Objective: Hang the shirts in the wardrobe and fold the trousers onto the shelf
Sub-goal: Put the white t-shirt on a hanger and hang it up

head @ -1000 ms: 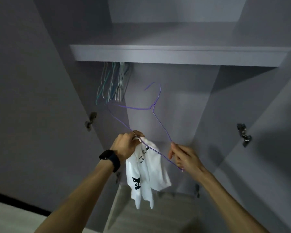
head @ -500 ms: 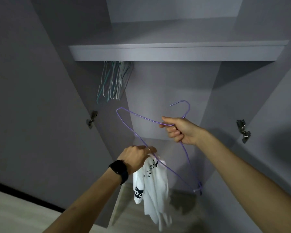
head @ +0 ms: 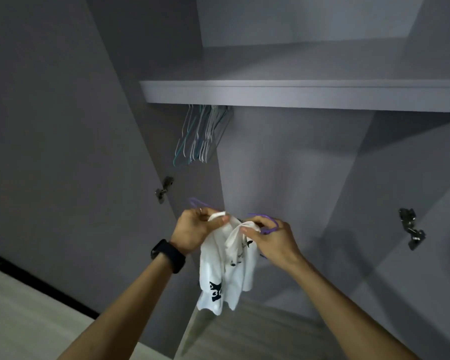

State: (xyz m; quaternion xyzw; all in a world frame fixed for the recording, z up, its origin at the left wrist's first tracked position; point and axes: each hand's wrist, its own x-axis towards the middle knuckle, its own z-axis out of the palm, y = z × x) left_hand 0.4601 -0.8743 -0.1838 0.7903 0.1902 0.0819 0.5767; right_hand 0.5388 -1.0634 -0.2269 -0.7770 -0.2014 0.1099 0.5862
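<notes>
Head view: the shirt (head: 226, 266), white with black print, hangs between the two hands in front of the open wardrobe, its top edge gathered up at finger height and its body dropping below both wrists. The left hand (head: 195, 229) pinches a fold of the fabric between thumb and curled fingers. The right hand (head: 270, 240), just beside it and a little lower, pinches another bunched fold of the same top edge with thumb and forefinger. The two hands are close together but not touching, with only the cloth bridging them.

The hanger (head: 269, 222), thin purple wire, lies behind the hands. One loop shows over the right hand's fingers and another end pokes out above the left hand's knuckles. Which fingers hold the wire cannot be told. A black watch (head: 168, 255) sits on the left wrist.

Spare hangers (head: 200, 133) hang in a tight bunch well above the left hand, just under the shelf (head: 296, 93), which runs across above both hands. A hinge (head: 164, 189) is fixed near and above the left hand, and a second hinge (head: 411, 228) sits well out to the right of the right hand. The wardrobe floor (head: 244, 333) lies below the shirt's hem.
</notes>
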